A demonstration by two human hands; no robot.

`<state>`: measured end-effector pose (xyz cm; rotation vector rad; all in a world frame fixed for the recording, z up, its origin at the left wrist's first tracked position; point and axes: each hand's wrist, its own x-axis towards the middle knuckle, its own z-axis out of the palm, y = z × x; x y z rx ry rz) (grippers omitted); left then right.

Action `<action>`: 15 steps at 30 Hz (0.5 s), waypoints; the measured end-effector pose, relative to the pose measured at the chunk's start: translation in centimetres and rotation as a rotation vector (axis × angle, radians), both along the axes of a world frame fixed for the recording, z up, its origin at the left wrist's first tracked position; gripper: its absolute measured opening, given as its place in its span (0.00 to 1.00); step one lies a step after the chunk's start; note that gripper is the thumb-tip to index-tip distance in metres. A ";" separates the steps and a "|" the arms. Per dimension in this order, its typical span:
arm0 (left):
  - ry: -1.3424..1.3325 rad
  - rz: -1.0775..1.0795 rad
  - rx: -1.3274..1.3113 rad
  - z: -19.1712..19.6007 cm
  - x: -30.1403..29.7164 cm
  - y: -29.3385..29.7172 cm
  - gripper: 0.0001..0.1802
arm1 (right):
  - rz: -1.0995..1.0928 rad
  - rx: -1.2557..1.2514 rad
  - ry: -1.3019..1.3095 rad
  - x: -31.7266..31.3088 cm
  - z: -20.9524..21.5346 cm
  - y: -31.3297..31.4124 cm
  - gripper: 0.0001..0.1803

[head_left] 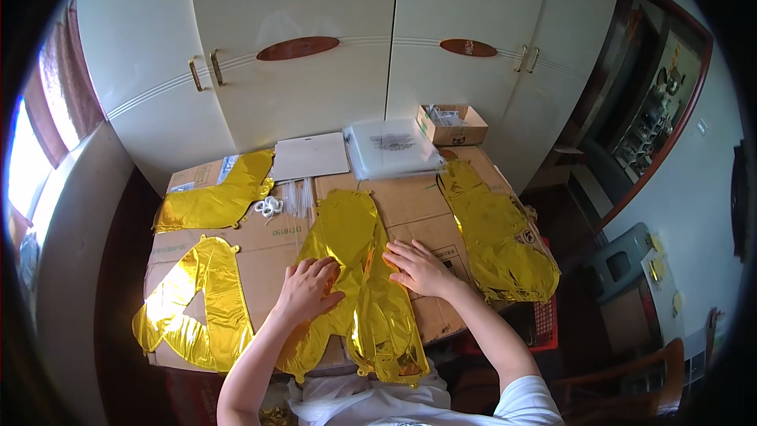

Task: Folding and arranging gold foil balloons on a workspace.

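A flat, uninflated gold foil balloon (344,225) lies in front of me on cardboard (272,248), its near end reaching the edge by my body. My left hand (309,290) rests on its left side, palm down, fingers stretched out and thumb apart. On its right edge lies my right hand (422,267), also flat with fingers spread, partly over the cardboard. Neither hand grips anything. More flat gold balloons lie around: a looped one (225,292) at the near left, a bent one (206,203) at the far left, and a wide one (501,241) at the right.
Beyond the middle balloon lie a white ribbon coil (269,206), thin clear sticks (298,197), a pale board (311,156) and a stack of plastic bags (392,158). A small open carton (461,136) stands by the white cupboard (307,99). A red crate (546,327) sits below right.
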<state>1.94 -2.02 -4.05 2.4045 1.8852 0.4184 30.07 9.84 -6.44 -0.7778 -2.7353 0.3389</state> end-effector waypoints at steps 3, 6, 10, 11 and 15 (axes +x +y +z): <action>-0.013 -0.004 -0.016 0.1 0.1 0.1 0.36 | 0.000 0.000 0.000 0.1 0.0 0.1 0.29; -0.044 -0.018 -0.013 0.0 0.0 0.1 0.38 | 0.002 -0.001 0.006 0.1 -0.2 0.2 0.31; -0.045 -0.071 -0.014 0.2 0.3 -0.3 0.42 | -0.004 0.009 -0.012 0.1 0.0 0.1 0.33; -0.034 -0.085 -0.024 0.5 0.5 -0.6 0.43 | -0.007 0.014 -0.021 0.0 0.0 0.1 0.33; 0.026 -0.126 -0.121 1.4 1.4 -2.0 0.48 | -0.016 0.000 -0.037 0.1 0.1 0.0 0.34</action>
